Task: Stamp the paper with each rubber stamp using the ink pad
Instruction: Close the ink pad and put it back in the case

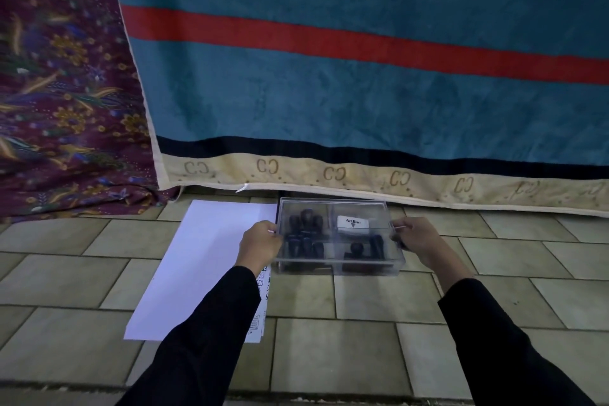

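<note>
Two black sleeves enter from 6 o'clock, left sleeve (204, 339) at about 7, right sleeve (494, 339) at about 5, both reaching toward the centre. Beige tiled floor (362, 356) under them.

White paper (204, 260) lies flat on the tiles at 9 o'clock of the box, its right edge partly covered by the left forearm. A printed sheet (262, 306) peeks out from under its right edge, text too small to read.

Left hand (260, 245) grips the 9 o'clock side of the clear box (336, 269), fingers curled onto its wall. Right hand (417, 239) grips the 3 o'clock side the same way, fingers curled round the edge. Cannot tell whether the box sits on the tiles or is just off them.

The box has compartments. A cluster of dark rubber stamps (304, 234) fills the left half. More dark stamps (365, 249) are in the near right compartment, around 4 o'clock inside the box. A white ink pad (353, 224) labelled Artline is in the far right compartment, around 1 o'clock.

At 12 o'clock, just past the box, hangs a teal blanket (362, 92) with a red stripe, a black band and a beige hem. At 10 o'clock, a maroon floral cloth (66, 92).
</note>
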A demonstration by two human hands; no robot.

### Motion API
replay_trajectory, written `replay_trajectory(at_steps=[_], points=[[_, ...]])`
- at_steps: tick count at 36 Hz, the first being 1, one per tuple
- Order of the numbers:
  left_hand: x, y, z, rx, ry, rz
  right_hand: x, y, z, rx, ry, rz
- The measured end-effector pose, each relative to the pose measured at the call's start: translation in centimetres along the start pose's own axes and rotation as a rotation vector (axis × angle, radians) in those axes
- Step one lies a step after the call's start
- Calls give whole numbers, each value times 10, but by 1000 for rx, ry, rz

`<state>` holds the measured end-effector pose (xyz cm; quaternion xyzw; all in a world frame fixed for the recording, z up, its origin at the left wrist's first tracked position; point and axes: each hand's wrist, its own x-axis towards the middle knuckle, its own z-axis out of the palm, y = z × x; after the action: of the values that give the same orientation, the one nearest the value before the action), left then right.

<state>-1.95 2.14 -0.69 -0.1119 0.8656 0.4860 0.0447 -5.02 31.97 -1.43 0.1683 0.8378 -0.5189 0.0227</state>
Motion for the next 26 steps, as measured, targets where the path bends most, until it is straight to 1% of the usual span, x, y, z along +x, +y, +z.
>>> replay_trajectory(at_steps=[7, 12, 21, 26], points=[[-5, 3, -1, 89, 34, 44, -8, -2, -4, 60, -26, -36], [-5, 6, -3, 78, 83, 58, -2, -5, -1, 4, 15, -55], [-5, 9, 2, 55, 84, 70, 3, 0, -3, -19, 62, -28], [-6, 6, 0, 46, 93, 82, 4, 3, -1, -95, 88, -42]])
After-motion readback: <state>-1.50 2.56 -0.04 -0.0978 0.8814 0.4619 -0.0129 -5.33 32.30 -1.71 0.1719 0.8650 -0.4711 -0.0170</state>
